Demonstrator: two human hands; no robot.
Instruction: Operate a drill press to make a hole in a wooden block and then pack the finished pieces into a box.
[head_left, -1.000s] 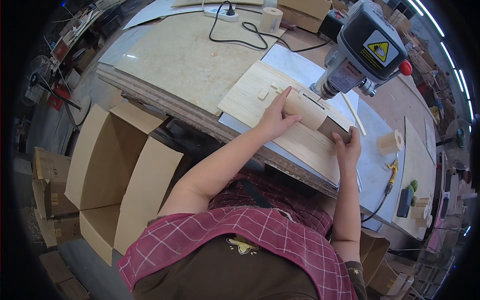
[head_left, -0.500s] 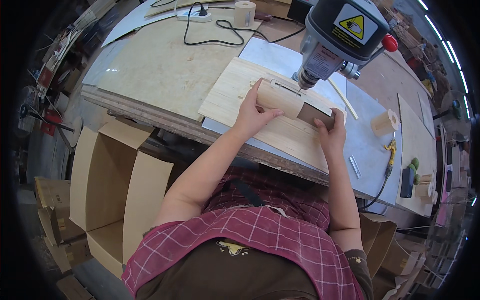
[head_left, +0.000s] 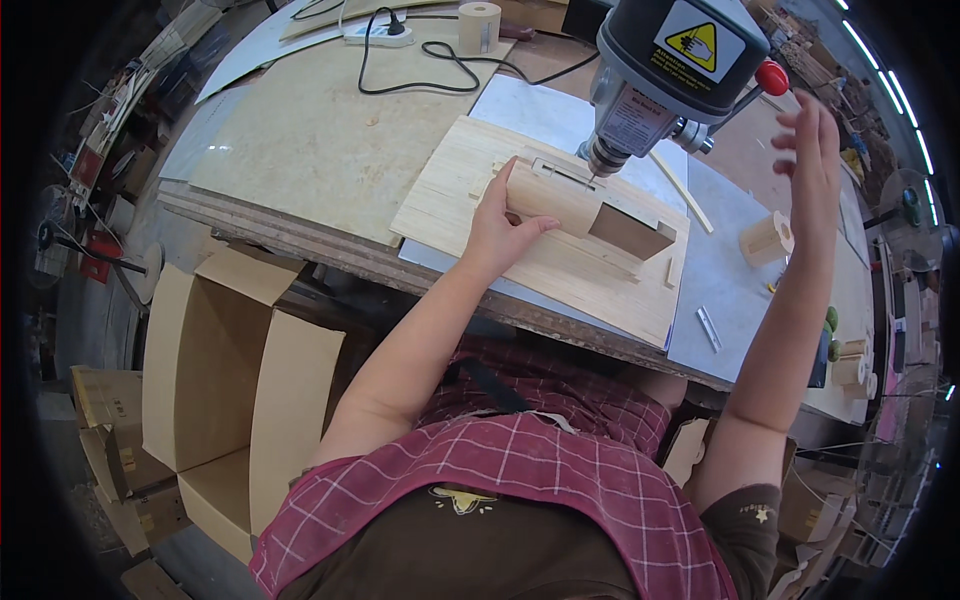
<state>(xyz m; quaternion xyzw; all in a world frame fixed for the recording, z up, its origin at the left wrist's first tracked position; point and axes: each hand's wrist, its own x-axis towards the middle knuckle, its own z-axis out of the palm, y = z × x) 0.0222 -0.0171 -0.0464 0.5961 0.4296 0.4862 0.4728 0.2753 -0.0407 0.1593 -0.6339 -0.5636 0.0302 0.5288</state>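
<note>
My left hand (head_left: 497, 232) grips the left end of a pale wooden box with a rounded top (head_left: 552, 208), thumb along its near side. The box has a dark rectangular opening toward its right end and a metal hinge-like plate (head_left: 566, 174) along its far edge. It rests on a light wooden board (head_left: 440, 190). The thin bit and chuck (head_left: 603, 157) of a bench drill press (head_left: 640, 110) stand just over the plate. My right hand (head_left: 812, 150) is raised off the box, fingers apart and empty, just right of the press's red lever knob (head_left: 771, 77).
Rolls of pale material stand at the back (head_left: 479, 28) and right (head_left: 766, 240). A black cable (head_left: 430, 88) runs from a white power strip (head_left: 378, 32). A small metal strip (head_left: 708, 328) lies on the right. An open cardboard box (head_left: 215, 370) stands below left.
My right hand has let go of the box's right end and risen up and right toward the red knob. My left hand keeps its hold on the box.
</note>
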